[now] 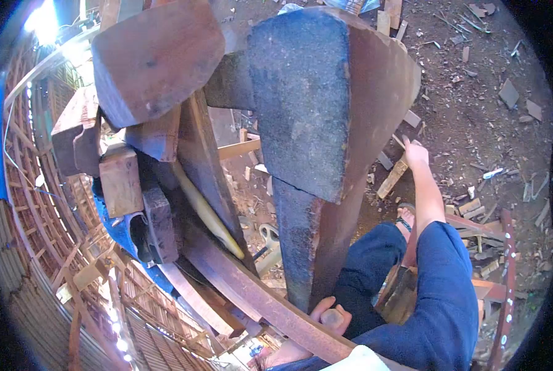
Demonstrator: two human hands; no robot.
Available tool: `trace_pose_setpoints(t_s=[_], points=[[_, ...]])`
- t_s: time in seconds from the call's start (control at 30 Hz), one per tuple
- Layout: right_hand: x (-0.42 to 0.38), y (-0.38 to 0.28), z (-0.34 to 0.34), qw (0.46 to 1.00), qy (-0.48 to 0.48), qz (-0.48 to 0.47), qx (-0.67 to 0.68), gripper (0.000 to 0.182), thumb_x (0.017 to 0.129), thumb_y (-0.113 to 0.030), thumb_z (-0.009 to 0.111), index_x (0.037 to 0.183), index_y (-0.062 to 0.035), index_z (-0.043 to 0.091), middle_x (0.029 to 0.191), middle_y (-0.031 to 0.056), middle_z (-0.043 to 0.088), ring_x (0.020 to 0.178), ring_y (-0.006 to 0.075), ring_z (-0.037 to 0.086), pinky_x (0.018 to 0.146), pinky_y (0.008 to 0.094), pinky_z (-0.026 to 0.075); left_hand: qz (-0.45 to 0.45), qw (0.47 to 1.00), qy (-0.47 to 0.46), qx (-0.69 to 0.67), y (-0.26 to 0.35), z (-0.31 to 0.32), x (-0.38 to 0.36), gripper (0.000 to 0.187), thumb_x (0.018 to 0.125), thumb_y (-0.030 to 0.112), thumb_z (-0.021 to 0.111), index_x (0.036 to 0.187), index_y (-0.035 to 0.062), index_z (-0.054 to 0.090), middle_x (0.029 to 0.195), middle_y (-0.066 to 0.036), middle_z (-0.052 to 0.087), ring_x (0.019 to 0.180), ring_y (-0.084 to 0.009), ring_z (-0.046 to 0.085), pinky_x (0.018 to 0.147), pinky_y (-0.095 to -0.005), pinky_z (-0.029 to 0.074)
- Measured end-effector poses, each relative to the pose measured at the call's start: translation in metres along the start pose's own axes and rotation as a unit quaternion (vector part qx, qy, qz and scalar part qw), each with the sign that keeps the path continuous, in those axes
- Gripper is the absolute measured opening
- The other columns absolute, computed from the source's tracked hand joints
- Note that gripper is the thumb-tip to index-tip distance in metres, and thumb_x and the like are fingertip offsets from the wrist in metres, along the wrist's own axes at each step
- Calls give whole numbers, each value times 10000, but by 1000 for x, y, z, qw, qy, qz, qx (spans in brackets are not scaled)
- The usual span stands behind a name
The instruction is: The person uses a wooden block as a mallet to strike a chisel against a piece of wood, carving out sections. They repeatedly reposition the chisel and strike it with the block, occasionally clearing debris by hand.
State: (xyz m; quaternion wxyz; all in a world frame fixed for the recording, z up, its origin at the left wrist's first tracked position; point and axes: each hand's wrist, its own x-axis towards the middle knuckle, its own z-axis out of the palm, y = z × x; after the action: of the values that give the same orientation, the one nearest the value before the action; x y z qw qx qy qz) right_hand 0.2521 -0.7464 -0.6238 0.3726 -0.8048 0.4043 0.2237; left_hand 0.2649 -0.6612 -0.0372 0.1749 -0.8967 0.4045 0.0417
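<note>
2 hands are in view; reference point: 1 large tapered block (304, 105). The left hand (323, 308), just beside the block's narrow lower end, has its fingers curled around 1 round-ended piece (332, 318). The right hand (416, 153), right of the block, is closed on 1 slim stick (399, 141). 1 yellowish rod (208, 213) lies left of the block; 1 sandalled foot (406, 216) rests at its lower right.
</note>
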Motion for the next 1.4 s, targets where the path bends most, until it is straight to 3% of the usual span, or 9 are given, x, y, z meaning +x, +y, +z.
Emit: trace_pose_setpoints(t_s=[0.2, 0.47, 0.53, 0.87, 0.97, 1.03, 1.2, 1.23, 1.4], points=[[12, 2, 14, 993, -72, -24, -95, 214, 942, -206, 485, 1036, -183, 676, 912, 37, 729, 876, 213, 710, 704, 405, 533, -18, 999, 22, -20, -2, 0, -5, 328, 492, 305, 789, 808, 318, 702, 1062, -275, 457, 863, -452, 554, 717, -468, 500], [22, 51, 80, 989, -61, 107, -81, 204, 891, -152, 548, 999, -179, 718, 914, 76, 730, 909, 243, 706, 732, 430, 546, -26, 999, 30, -26, 1, -2, 1, 325, 508, 289, 784, 821, 293, 696, 1067, -281, 477, 890, -453, 558, 732, -477, 499], [-1, 52, 45, 981, -94, -36, -165, 220, 890, -146, 553, 1046, -153, 707, 1000, 108, 703, 902, 247, 704, 734, 430, 561, -27, 999, 36, -15, 3, -2, 2, 323, 519, 283, 781, 829, 283, 693, 1070, -285, 488, 907, -457, 559, 743, -486, 498], [-70, 54, -6, 974, -63, -88, -200, 187, 889, -136, 554, 1068, -107, 602, 1038, 83, 644, 844, 247, 708, 669, 367, 572, -46, 997, 55, 4, 0, 11, -18, 312, 567, 255, 770, 865, 236, 680, 1082, -305, 536, 980, -475, 563, 789, -527, 492], [-89, 51, -4, 977, 7, -88, -197, 209, 875, -134, 554, 1075, -80, 581, 1003, 94, 624, 727, 247, 709, 597, 371, 567, -118, 934, -130, -311, -38, 47, -73, 316, 731, 130, 749, 993, 2, 628, 902, -191, 643, 848, -340, 636, 782, -414, 533], [-105, 43, -20, 983, -22, -66, -168, 189, 859, -133, 564, 1032, -78, 616, 1036, 120, 631, 792, 272, 710, 613, 382, 569, 25, 995, 66, -73, -26, 23, -21, 339, 610, 394, 782, 863, 185, 697, 1062, -274, 537, 931, -468, 549, 761, -490, 498], [-147, 28, -77, 989, -88, -2, -115, 229, 904, -217, 554, 1004, -74, 701, 1064, 114, 691, 904, 272, 711, 750, 386, 574, 46, 991, 12, -122, -24, -8, -3, 406, 588, 447, 781, 852, 145, 718, 1043, -282, 491, 941, -454, 533, 793, -503, 490], [-147, 45, -70, 994, -86, 49, -42, 451, 804, -445, 664, 908, -9, 711, 865, 180, 717, 816, 243, 722, 664, 383, 545, 39, 991, 29, -126, -26, -10, -3, 406, 588, 447, 781, 852, 145, 718, 1043, -282, 491, 941, -454, 533, 793, -503, 490], [-195, 155, -60, 993, -13, 112, -18, 454, 787, -450, 696, 893, -9, 705, 798, 170, 698, 733, 241, 703, 616, 385, 527, -8, 987, -23, -158, -24, -24, -15, 417, 702, 465, 691, 988, 162, 720, 1176, -249, 476, 1051, -431, 522, 862, -523, 475]])
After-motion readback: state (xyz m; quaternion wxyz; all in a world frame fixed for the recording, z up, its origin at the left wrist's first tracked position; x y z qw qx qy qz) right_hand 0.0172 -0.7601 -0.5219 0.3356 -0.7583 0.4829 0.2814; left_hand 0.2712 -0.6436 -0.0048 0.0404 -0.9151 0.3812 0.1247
